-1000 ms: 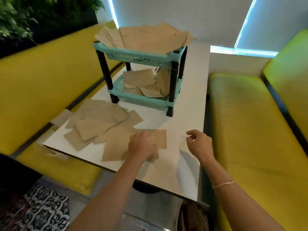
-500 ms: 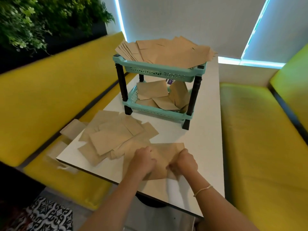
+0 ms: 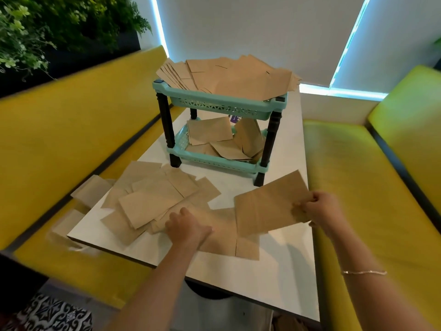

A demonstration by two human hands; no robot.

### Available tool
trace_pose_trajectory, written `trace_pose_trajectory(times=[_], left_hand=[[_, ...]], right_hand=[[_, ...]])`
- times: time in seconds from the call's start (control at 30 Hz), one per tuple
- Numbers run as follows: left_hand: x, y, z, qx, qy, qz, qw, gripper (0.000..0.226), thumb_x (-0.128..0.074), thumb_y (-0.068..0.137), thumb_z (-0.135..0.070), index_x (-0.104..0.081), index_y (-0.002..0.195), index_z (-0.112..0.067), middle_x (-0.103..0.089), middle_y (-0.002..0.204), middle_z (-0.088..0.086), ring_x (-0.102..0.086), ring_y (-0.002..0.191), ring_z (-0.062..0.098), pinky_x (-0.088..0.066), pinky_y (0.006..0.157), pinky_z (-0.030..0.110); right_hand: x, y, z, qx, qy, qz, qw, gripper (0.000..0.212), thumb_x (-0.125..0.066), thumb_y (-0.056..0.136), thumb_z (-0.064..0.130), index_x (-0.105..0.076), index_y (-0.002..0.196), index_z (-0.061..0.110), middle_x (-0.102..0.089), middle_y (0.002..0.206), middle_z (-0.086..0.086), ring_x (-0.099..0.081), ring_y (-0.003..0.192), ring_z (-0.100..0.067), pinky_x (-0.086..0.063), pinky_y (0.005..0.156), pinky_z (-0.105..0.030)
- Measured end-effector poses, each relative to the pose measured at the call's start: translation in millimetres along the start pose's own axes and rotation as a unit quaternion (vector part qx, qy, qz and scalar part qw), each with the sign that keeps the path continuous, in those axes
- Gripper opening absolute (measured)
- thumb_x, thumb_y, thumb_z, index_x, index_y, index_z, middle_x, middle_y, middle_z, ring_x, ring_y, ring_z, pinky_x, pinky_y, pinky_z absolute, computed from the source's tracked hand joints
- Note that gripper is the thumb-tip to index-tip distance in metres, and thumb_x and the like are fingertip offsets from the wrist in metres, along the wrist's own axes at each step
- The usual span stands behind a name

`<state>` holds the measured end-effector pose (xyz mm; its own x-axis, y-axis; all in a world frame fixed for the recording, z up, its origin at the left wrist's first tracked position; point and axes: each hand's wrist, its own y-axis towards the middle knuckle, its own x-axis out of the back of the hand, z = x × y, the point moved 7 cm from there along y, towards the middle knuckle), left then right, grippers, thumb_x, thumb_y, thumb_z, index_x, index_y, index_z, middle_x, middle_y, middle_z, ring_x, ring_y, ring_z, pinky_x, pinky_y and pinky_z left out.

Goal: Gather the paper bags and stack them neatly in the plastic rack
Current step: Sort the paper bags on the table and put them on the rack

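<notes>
We note a white, smooth, rectangular tabletop (image 3: 274, 278) between two yellow cushioned benches (image 3: 59, 130). On its far end stands a two-tier plastic rack (image 3: 222, 106), mint-green trays with lattice-cut walls on dark turned posts. The upper tray carries a fanned spread of flat brown paper bags (image 3: 238, 77) overhanging its rim; the lower tray holds several more (image 3: 210, 132), lying askew, one leaning on edge. A purple scrap behind them is too small for us to identify.

A loose pile of paper bags (image 3: 148, 201), matte kraft, rectangular and overlapping at odd angles, lies on the near left of the tabletop; some hang past its edge, and those are blurred.

The right hand (image 3: 319, 211) has its grip pinched on the right edge of one paper bag (image 3: 267, 206), held raised and tilted above the tabletop. The left hand (image 3: 188, 228) rests palm-down on the bags lying flat; its fingers are motion-blurred, so we cannot tell its grip. A thin bracelet (image 3: 364, 272) circles the right wrist. Leafy plants (image 3: 47, 27) fill the upper left corner.
</notes>
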<state>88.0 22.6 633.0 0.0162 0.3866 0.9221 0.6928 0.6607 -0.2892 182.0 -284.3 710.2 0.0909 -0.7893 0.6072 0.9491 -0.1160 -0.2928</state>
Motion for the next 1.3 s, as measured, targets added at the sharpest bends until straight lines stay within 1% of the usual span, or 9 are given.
trace_pose_trajectory(times=[0.2,0.3,0.43,0.5,0.6,0.73,0.97,1.13,1.3], left_hand=[[-5.5,-7.6,3.9,0.068,-0.119,0.044,0.990,0.095,-0.087,0.060,-0.035,-0.033,0.131,-0.004,-0.046,0.130,0.019,-0.051,0.117,0.033,-0.047,0.091,0.039],[6.3,-10.4,-3.2,0.043,-0.121,0.028,0.991,0.066,-0.079,0.071,-0.017,-0.042,0.124,-0.004,-0.057,0.120,0.015,-0.056,0.110,0.031,-0.047,0.087,0.037],[42.2,-21.1,-23.2,-0.023,-0.152,0.010,0.988,0.029,-0.066,0.078,-0.017,-0.062,0.106,-0.012,-0.063,0.101,0.008,-0.057,0.095,0.027,-0.048,0.085,0.036],[66.1,-34.1,-40.5,-0.065,-0.224,0.024,0.972,0.013,-0.064,0.081,-0.015,-0.062,0.094,-0.014,-0.062,0.089,0.005,-0.058,0.087,0.024,-0.048,0.076,0.032],[95.8,-56.2,-69.5,-0.113,-0.374,0.042,0.920,0.011,-0.068,0.080,-0.012,-0.062,0.084,-0.020,-0.066,0.090,0.004,-0.063,0.086,0.023,-0.053,0.082,0.039],[90.8,-83.7,-107.8,-0.150,-0.474,0.047,0.866,0.030,-0.066,0.085,-0.011,-0.061,0.113,-0.017,-0.062,0.100,-0.003,-0.060,0.094,0.017,-0.050,0.083,0.035],[5.7,-129.2,-144.7,-0.152,-0.468,0.069,0.868,0.035,-0.063,0.086,-0.010,-0.057,0.120,-0.014,-0.064,0.108,0.003,-0.060,0.104,0.026,-0.050,0.093,0.047],[-32.4,-148.1,-151.0,-0.163,-0.447,0.080,0.876,0.021,-0.062,0.086,-0.012,-0.057,0.101,-0.026,-0.064,0.100,-0.001,-0.061,0.099,0.022,-0.050,0.091,0.037],[-45.9,-157.6,-152.8,-0.176,-0.443,0.076,0.876,0.024,-0.062,0.088,-0.011,-0.057,0.108,-0.023,-0.062,0.098,-0.006,-0.059,0.097,0.016,-0.046,0.085,0.027]], right_hand=[[23.2,-3.8,-20.8,-0.014,0.055,-0.059,0.997,0.014,-0.056,0.090,0.005,-0.051,0.079,0.014,-0.056,0.088,-0.009,-0.055,0.065,-0.021,-0.048,0.053,-0.029],[31.8,-2.9,-33.0,-0.023,0.077,-0.079,0.994,0.005,-0.056,0.091,0.009,-0.052,0.092,0.013,-0.056,0.096,-0.009,-0.058,0.069,-0.021,-0.051,0.055,-0.028],[57.2,-2.1,-47.8,-0.017,0.115,-0.113,0.987,0.009,-0.055,0.092,0.008,-0.050,0.099,0.012,-0.058,0.103,-0.013,-0.062,0.074,-0.028,-0.047,0.048,-0.026],[77.9,-5.1,-56.5,-0.003,0.126,-0.159,0.979,0.007,-0.054,0.091,0.005,-0.053,0.096,0.010,-0.062,0.099,-0.016,-0.062,0.067,-0.029,-0.047,0.047,-0.027],[109.9,-11.7,-76.5,0.010,0.102,-0.236,0.966,0.020,-0.047,0.089,0.001,-0.062,0.101,0.007,-0.065,0.088,-0.016,-0.064,0.069,-0.031,-0.053,0.056,-0.033],[129.7,-14.6,-115.8,0.018,-0.019,-0.292,0.956,0.033,-0.043,0.081,-0.007,-0.070,0.097,0.001,-0.068,0.084,-0.019,-0.065,0.081,-0.035,-0.055,0.073,-0.042],[58.6,-16.6,-243.6,-0.057,-0.215,-0.042,0.974,0.033,-0.048,0.084,-0.002,-0.069,0.107,0.006,-0.069,0.104,-0.017,-0.062,0.095,-0.034,-0.039,0.062,-0.027],[5.1,-31.9,-307.4,-0.103,-0.273,0.065,0.954,0.032,-0.044,0.094,0.006,-0.061,0.120,0.006,-0.063,0.119,-0.017,-0.059,0.109,-0.031,-0.048,0.086,-0.034],[-35.4,-32.9,-329.4,-0.083,-0.285,0.146,0.944,0.034,-0.039,0.094,0.007,-0.058,0.122,0.012,-0.063,0.118,-0.010,-0.061,0.106,-0.025,-0.050,0.086,-0.030]])
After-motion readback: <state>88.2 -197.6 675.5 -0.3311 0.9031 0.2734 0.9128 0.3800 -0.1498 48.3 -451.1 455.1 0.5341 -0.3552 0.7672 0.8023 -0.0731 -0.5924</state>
